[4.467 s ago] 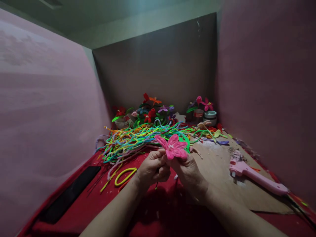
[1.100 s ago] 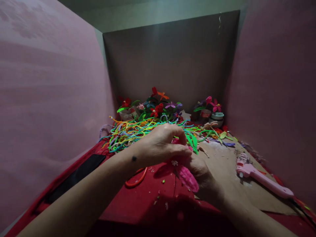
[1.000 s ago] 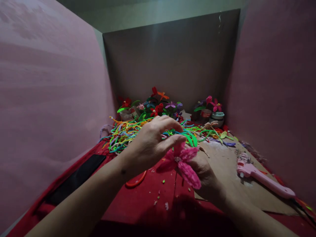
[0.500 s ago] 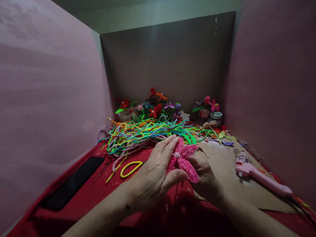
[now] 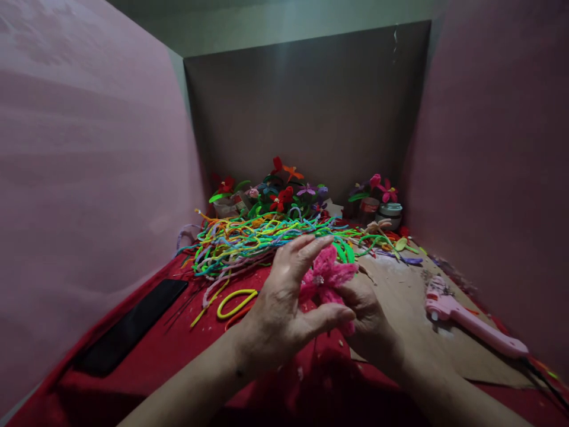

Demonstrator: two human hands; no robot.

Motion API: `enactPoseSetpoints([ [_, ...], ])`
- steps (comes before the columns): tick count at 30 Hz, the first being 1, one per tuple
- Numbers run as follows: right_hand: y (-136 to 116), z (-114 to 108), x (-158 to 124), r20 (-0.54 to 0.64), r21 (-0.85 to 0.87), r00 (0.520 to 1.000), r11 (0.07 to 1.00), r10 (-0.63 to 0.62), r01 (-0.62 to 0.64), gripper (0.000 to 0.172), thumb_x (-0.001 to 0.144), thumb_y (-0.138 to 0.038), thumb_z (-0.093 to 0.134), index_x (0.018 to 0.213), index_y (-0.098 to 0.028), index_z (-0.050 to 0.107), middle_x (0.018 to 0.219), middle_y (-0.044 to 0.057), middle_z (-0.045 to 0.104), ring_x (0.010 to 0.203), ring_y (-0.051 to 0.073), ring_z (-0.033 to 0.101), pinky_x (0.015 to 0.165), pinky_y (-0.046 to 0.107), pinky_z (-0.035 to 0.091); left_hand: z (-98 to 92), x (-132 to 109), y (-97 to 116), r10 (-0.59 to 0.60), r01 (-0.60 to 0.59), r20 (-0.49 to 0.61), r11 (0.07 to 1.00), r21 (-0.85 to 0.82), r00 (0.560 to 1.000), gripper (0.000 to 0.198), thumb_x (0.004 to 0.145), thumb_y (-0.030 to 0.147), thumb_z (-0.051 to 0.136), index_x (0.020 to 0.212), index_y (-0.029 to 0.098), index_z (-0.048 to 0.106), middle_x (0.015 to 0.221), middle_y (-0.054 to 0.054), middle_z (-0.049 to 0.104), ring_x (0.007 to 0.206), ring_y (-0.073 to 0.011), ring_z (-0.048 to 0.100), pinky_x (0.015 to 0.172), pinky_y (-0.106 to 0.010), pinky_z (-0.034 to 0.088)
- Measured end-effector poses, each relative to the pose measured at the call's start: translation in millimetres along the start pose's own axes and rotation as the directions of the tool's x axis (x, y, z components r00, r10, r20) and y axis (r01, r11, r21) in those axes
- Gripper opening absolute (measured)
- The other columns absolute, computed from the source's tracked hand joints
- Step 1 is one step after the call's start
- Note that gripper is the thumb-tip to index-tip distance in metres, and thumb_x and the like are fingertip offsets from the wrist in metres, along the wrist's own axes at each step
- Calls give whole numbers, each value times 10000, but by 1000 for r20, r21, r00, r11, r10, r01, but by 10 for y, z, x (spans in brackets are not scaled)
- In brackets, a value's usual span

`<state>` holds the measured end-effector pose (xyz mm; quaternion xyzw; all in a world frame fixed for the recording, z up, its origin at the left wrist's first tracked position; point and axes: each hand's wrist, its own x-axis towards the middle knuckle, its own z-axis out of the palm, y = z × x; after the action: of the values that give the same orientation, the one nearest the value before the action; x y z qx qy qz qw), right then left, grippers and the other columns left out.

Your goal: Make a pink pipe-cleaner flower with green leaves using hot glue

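Note:
A fuzzy pink pipe-cleaner flower (image 5: 326, 268) with a pale beaded centre is between my two hands, over the red cloth. My left hand (image 5: 287, 302) curves around its left side, thumb and fingers apart, the thumb lying across a lower petal. Behind the flower, my right hand (image 5: 367, 308) has its fingers curled closed on the underside; the petals hide its fingertips and any stem. Green leaf-like pipe-cleaner pieces (image 5: 344, 250) lie just beyond the flower.
Colourful pipe cleaners (image 5: 249, 237) are heaped beyond my hands. Yellow-handled scissors (image 5: 235, 303) and a black phone (image 5: 133, 326) lie left. A pink glue gun (image 5: 471, 320) rests on cardboard (image 5: 400, 302) at right. Finished flowers (image 5: 280, 198) and a jar (image 5: 389, 214) stand behind, between pink side walls.
My left hand has opened wider around the flower, its thumb shifting right across the lower petal. My right hand stays behind the flower, nearly still.

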<state>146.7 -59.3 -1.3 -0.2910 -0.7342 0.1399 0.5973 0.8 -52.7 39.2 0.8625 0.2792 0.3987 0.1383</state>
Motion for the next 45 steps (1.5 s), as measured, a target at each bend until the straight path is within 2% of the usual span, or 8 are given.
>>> enactPoseSetpoints([
  [6, -25, 2, 10, 59, 78, 998, 997, 25, -30, 283, 794, -477, 504, 897, -257, 649, 790, 33, 627, 750, 190, 585, 653, 328, 489, -181, 83, 41, 200, -210, 94, 971, 111, 975, 380, 734, 357, 619, 1101, 273, 570, 1240, -71, 445, 1165, -230, 391, 991, -423, 338],
  [14, 14, -11, -43, 90, 92, 992, 991, 86, -94, 253, 798, -414, 527, 915, -218, 637, 890, 45, 628, 782, 186, 575, 603, 276, 469, -110, 60, 21, 26, 2, 219, 992, -128, 975, 397, 781, 316, 570, 1164, 245, 491, 1263, -85, 400, 1203, -189, 362, 1005, -352, 350],
  [19, -41, -17, 55, 7, 160, 990, 977, 139, -138, 191, 787, -365, 553, 713, -206, 628, 655, 1, 575, 610, 137, 518, 607, 279, 451, -203, 75, -48, 14, 1, 62, 969, -246, 998, 531, 753, 395, 586, 1236, 271, 403, 1329, -78, 383, 1268, -229, 299, 1056, -417, 272],
  [23, -15, -62, 158, -65, 151, 915, 910, 399, -386, 269, 805, -360, 519, 609, -187, 585, 527, -20, 474, 490, 106, 413, 459, 236, 373, -178, 103, -166, -288, 172, -173, 856, -487, 942, 384, 842, 375, 448, 1188, 221, 387, 1223, -96, 490, 1138, -196, 472, 970, -390, 386],
  [27, 32, -69, 211, -88, 173, 855, 853, 512, -493, 311, 816, -369, 488, 570, -186, 536, 490, -26, 422, 436, 94, 357, 393, 226, 320, 166, 84, -221, -419, 369, 35, 755, -542, 907, 357, 746, 263, 596, 1054, 142, 461, 983, -93, 608, 926, -178, 592, 827, -335, 480],
  [32, -3, -18, 232, -113, 227, 836, 833, 538, -505, 314, 777, -360, 547, 527, -193, 458, 477, -45, 330, 418, 79, 246, 362, 222, 261, 485, 82, -256, -366, 325, -72, 887, -330, 928, 298, 809, 290, 513, 1073, 159, 472, 947, -78, 623, 845, -164, 599, 733, -298, 476],
  [38, 64, 34, 236, -102, 332, 847, 821, 521, -465, 289, 732, -347, 610, 520, -182, 502, 521, -31, 437, 469, 92, 353, 478, 242, 378, 466, 67, -377, -163, 164, -116, 987, -1, 980, 175, 854, 163, 358, 788, 174, 520, 677, -13, 555, 587, -109, 500, 590, -238, 387],
  [45, 255, 50, 194, -17, 511, 810, 702, 586, -497, 144, 672, -287, 680, 770, -183, 664, 585, -35, 507, 502, 71, 392, 479, 207, 343, 339, 167, -289, -440, 399, 34, 777, -486, 897, 181, 814, 235, 441, 656, 158, 485, 517, 63, 389, 428, -42, 319, 425, -175, 270],
])
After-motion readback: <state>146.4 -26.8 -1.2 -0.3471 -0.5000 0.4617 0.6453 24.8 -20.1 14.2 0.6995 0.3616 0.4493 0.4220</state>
